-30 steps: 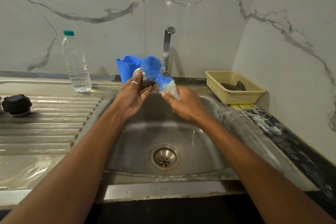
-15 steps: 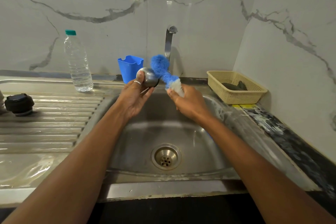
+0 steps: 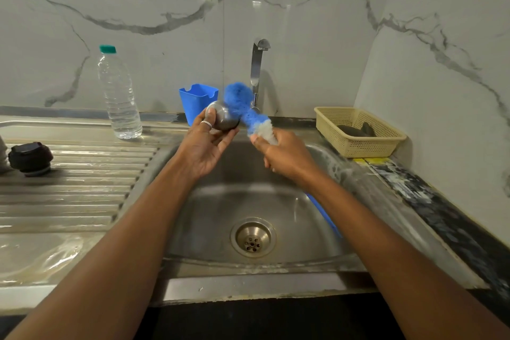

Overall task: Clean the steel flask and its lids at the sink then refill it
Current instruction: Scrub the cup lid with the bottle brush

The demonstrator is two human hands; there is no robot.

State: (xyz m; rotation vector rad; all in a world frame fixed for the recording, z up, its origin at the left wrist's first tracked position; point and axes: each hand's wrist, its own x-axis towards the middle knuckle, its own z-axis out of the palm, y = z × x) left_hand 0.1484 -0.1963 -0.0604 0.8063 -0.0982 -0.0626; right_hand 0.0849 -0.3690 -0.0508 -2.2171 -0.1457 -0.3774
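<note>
— Marble-veined wall tiles back a steel sink (image 3: 209,207), with the tap (image 3: 256,69) at its far edge. Where is the steel lid (image 3: 223,118)?
— Above the basin, just in front of the tap. The left hand (image 3: 205,146) holds it, thumb and fingers curled round its body, a ring on one finger.
— And the other hand?
— The right hand (image 3: 287,156) grips the brush (image 3: 238,100) where the bristles turn white, fingers closed round it. Its blue head touches the lid, and its blue handle runs down under the wrist.
— The second lid?
— The black lid (image 3: 29,158) sits on the ridged drainboard (image 3: 82,187), well to the left. A water bottle (image 3: 119,93) stands behind the drainboard, a blue cup (image 3: 197,102) is beside the tap, and a basket (image 3: 358,143) is to the right of the sink.
</note>
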